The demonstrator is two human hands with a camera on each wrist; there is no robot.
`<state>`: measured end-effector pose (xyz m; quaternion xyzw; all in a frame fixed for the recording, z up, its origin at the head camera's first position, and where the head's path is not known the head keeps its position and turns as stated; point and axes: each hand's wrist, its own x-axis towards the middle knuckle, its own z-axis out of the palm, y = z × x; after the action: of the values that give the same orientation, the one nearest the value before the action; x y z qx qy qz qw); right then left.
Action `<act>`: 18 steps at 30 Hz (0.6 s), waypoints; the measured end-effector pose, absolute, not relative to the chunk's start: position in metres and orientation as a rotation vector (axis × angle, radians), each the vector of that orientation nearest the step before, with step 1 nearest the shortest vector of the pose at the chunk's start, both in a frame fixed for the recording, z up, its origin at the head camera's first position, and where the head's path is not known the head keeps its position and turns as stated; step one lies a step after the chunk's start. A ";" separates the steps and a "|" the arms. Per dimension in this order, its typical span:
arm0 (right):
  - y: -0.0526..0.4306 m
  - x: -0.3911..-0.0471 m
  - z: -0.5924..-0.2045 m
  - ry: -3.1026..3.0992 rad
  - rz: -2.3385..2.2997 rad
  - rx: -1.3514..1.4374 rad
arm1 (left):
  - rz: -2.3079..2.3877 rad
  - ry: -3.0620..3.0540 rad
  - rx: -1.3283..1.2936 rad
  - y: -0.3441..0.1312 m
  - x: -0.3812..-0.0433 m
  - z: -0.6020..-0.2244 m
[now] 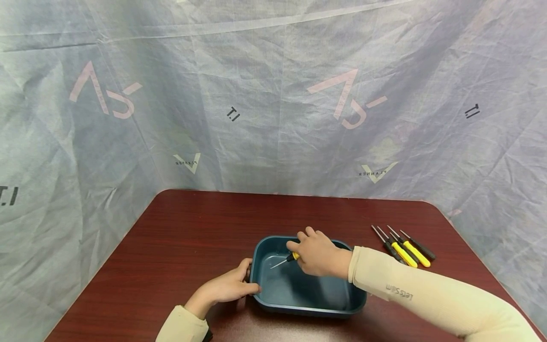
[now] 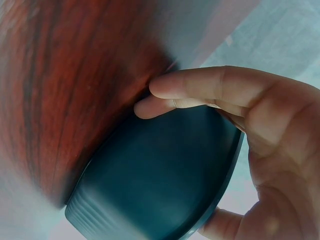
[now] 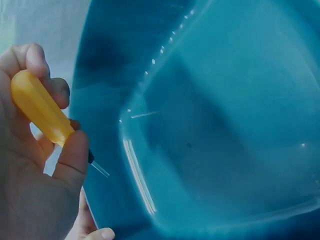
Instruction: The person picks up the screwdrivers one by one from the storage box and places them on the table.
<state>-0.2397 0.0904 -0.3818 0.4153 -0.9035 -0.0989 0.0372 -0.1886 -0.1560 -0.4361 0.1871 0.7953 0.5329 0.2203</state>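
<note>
A blue-green rectangular plastic bin (image 1: pixel 309 311) stands on the table. My right hand (image 1: pixel 319 255) is over the bin and grips a screwdriver (image 3: pixel 42 107) by its yellow handle. The thin metal shaft, with a black collar at its base, points left and down over the bin's inside. At the bin's left end is my left hand (image 1: pixel 229 286), holding the wall with the thumb at the rim and the fingers against the outer side. The left wrist view shows those fingers (image 2: pixel 200 85) lying along the bin's outer wall.
Several more screwdrivers (image 1: pixel 406 251) with yellow or black handles lie side by side at the table's right, beyond the right forearm. The dark red wooden table (image 1: pixel 192 228) reaches back to a grey printed cloth (image 1: pixel 265 95) hanging behind and at the sides.
</note>
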 end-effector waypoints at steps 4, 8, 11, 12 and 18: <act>0.095 -0.242 -0.378 -2.758 -0.274 1.261 | 1.470 2.215 0.522 -0.156 -0.188 -0.435; 0.099 -0.244 -0.373 -2.730 -0.229 1.253 | 1.466 2.214 0.521 -0.156 -0.188 -0.434; 0.102 -0.246 -0.369 -2.722 -0.196 1.242 | 1.469 2.201 0.519 -0.156 -0.188 -0.434; 0.103 -0.246 -0.368 -2.724 -0.191 1.238 | 1.470 2.197 0.518 -0.156 -0.188 -0.434; 0.107 -0.249 -0.364 -2.736 -0.209 1.194 | 1.468 2.183 0.498 -0.157 -0.189 -0.436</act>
<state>-0.2493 0.1073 -0.3640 0.3980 -0.9117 -0.0697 0.0746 -0.1889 -0.1570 -0.4356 0.1811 0.7936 0.5335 0.2299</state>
